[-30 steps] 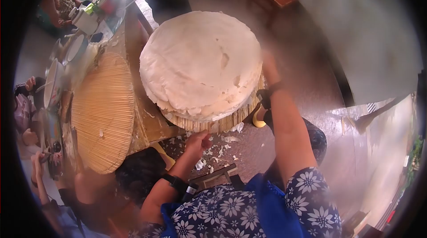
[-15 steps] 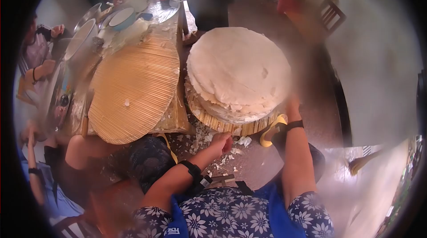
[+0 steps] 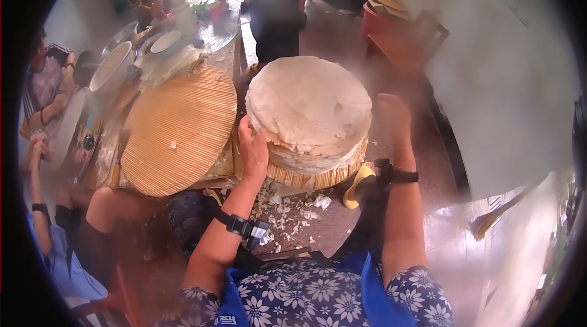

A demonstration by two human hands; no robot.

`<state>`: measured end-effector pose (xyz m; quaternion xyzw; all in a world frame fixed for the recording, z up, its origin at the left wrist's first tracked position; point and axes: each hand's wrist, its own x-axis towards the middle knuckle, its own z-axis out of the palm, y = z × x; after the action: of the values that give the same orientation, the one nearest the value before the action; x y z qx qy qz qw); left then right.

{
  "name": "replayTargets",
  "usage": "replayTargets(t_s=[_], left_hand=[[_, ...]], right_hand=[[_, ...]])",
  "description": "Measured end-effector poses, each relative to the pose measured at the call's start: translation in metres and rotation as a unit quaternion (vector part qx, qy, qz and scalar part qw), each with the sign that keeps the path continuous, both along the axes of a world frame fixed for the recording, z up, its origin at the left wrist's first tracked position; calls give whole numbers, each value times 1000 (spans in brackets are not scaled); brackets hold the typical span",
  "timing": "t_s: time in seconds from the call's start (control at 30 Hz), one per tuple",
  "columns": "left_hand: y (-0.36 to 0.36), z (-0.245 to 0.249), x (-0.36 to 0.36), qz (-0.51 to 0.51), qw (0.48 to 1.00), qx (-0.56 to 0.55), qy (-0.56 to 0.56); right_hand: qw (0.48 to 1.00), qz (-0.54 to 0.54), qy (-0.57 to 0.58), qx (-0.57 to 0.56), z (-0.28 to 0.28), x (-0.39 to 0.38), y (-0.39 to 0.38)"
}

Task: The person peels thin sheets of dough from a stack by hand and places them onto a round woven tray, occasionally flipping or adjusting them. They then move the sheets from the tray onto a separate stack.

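A thick stack of pale round sheets lies on a round slatted mat in front of me. At the left side of the stack is my left hand, fingers apart, its fingertips by the edge of the sheets. My right hand is raised just to the right of the stack; it is blurred, and its fingers cannot be made out clearly. Another round slatted mat, with one small white scrap on it, rests on the table to the left.
Pale scraps litter the floor below the stack. Bowls stand at the back left. People sit at the left, and one person stands behind the stack. A red bucket is farther back.
My left hand has moved up from the front of the lower mat to the stack's left side. My right hand has risen away from the mat's right edge.
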<state>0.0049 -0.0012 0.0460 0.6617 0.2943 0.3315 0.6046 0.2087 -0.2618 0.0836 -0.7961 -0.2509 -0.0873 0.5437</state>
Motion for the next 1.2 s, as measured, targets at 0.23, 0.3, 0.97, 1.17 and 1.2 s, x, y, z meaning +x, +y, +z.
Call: replayTargets(t_s=[0.23, 0.3, 0.97, 1.17, 1.2], left_hand=[[19, -5, 19, -14, 973, -223, -59], [25, -16, 15, -8, 976, -216, -40], [42, -13, 0, -76, 951, -298, 17], [40, -12, 1, -75, 949, -307, 22], [40, -12, 2, -72, 949, -307, 22]], right_hand=[[970, 174, -134, -103, 26, -88, 55], [952, 201, -182, -140, 16, -98, 70], [882, 196, -292, -314, 0, -108, 111], [884, 135, -289, -341, -3, -130, 130], [882, 131, -292, -346, -3, -130, 131]])
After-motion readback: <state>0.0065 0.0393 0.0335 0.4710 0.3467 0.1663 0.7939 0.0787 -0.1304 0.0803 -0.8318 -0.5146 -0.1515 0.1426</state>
